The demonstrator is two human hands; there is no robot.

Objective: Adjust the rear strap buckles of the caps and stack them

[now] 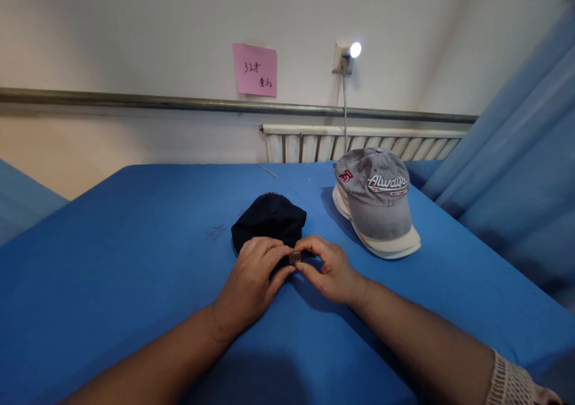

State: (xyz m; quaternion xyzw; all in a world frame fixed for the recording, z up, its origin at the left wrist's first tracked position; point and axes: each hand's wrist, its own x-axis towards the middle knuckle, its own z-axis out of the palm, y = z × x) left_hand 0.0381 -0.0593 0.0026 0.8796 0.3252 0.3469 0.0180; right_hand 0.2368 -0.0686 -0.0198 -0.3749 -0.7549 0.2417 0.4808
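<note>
**Two hands at a dark cap's metal buckle**

In the head view, we see a blue cloth (135, 273) spread over the surface, with the dark cap (269, 216) lying near its middle. Behind the cap stands a pale wall (157, 33), crossed by one metal rail (179, 102). Beyond the cap to the right is one radiator (359, 131), partly hidden; a blue curtain (516, 141) hangs farther right.

We count two hands, both at the cap's near right edge. Our left hand (258, 273) pinches that edge between thumb and fingers; our right hand (330, 272) pinches the one small metal buckle (294, 258) there.

Right of the dark cap, we have one grey cap (381, 195) on top of pale headwear (340, 204); we cannot tell how many pieces lie beneath. Beyond the dark cap is one thin stick (268, 171). Above it on the wall we find one pink note (255, 84) and, farther right, one socket (336, 63) with one glowing light (355, 50) and one cable (345, 111) running down.
</note>
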